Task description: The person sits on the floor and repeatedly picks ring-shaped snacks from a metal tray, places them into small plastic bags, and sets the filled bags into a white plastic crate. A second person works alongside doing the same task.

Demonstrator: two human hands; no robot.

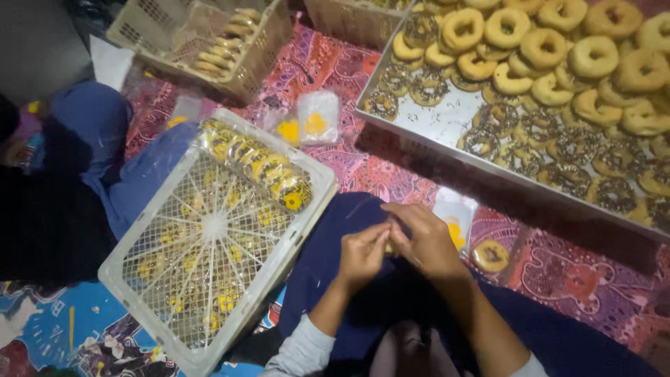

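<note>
Nearest, over a dark blue lap: left hand (361, 253) and right hand (427, 241) pressed together, fingertips pinched shut around something small and pale between them, mostly hidden, so cannot tell what exactly. Just right of the hands, on the red patterned cloth (593, 279): a single bagged doughnut (490, 255) and, touching the right wrist's far side, an empty clear bag with a yellow mark (455, 216). To the left, tilted against the lap: a white plastic crate (209, 244), lattice floor mostly bare, with a row of wrapped doughnuts (258, 162) along its far wall. Beyond that, two more clear bags (307, 126) flat on the cloth. Farther right: a metal tray (447, 122) piled with plain and sprinkled doughnuts (558, 63). Farthest left: a tan basket (202, 42) holding another wrapped row.
</note>
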